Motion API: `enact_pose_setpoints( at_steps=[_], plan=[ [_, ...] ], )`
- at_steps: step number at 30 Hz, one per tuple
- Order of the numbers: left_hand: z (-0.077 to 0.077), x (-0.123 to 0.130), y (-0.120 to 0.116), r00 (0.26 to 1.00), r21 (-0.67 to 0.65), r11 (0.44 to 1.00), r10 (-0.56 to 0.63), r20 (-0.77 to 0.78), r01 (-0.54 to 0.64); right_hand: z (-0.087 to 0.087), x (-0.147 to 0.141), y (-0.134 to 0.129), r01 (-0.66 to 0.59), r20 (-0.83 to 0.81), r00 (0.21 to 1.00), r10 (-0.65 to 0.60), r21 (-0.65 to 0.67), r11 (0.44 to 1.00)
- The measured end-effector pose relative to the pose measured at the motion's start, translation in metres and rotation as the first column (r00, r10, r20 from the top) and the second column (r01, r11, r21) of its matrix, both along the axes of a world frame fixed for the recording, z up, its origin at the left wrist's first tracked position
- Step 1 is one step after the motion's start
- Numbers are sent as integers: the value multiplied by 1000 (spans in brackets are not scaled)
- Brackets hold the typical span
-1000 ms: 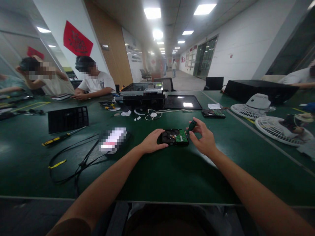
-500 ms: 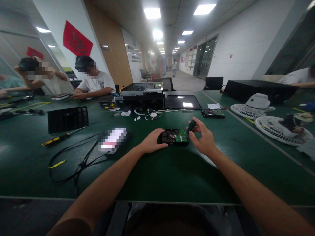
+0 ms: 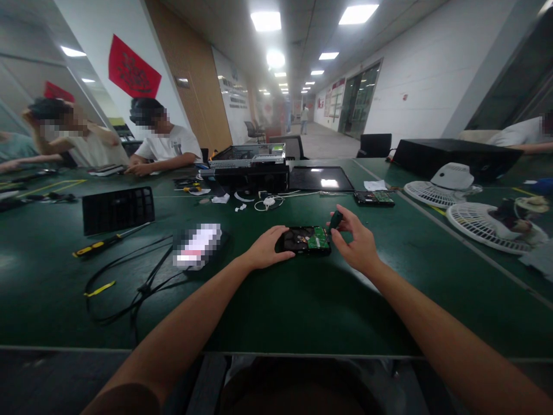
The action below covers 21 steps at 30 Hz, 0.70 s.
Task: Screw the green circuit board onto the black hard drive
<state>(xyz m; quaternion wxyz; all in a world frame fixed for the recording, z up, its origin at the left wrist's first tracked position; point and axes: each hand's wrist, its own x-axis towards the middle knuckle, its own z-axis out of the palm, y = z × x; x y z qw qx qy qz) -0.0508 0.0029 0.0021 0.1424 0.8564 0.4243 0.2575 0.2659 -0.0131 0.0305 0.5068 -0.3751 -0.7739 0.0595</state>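
A black hard drive [image 3: 298,240] with a green circuit board [image 3: 318,237] facing up lies on the green table in front of me. My left hand [image 3: 270,249] grips its left end, thumb along the near edge and fingers at the far side. At the drive's right end, my right hand [image 3: 355,239] pinches the dark green handle of a screwdriver [image 3: 336,219] between thumb and fingers. The handle stands nearly upright, slightly tilted. Its tip is too small to make out against the drive's edge.
A phone [image 3: 197,245], black cables [image 3: 144,289] and a yellow-black screwdriver [image 3: 98,245] lie to the left. Behind stand an open metal case [image 3: 246,167] and a flat black panel [image 3: 320,179]. On the right are a second hard drive [image 3: 374,199] and white fan parts [image 3: 484,226]. People sit across the table.
Both hands, the hard drive and the screwdriver look almost the same as before. The whole view has shifted very slightly.
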Motion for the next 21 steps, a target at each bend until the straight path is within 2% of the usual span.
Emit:
enact_pose_setpoints(
  at_steps=[3, 8, 12, 21],
  plan=[
    [-1, 0, 1, 1000, 11, 1000, -8, 0, 8, -1, -1, 0, -15, -19, 1000, 15, -18, 1000],
    [-2, 0, 2, 1000, 22, 1000, -12, 3, 12, 0, 0, 1, 57, 24, 998, -57, 24, 998],
    [-2, 0, 1, 1000, 23, 1000, -14, 9, 14, 1, 1, 0, 67, 50, 996, -69, 31, 997],
    [1, 1, -1, 1000, 7, 1000, -11, 13, 11, -1, -2, -1, -25, -51, 998, 22, -66, 998]
  ],
)
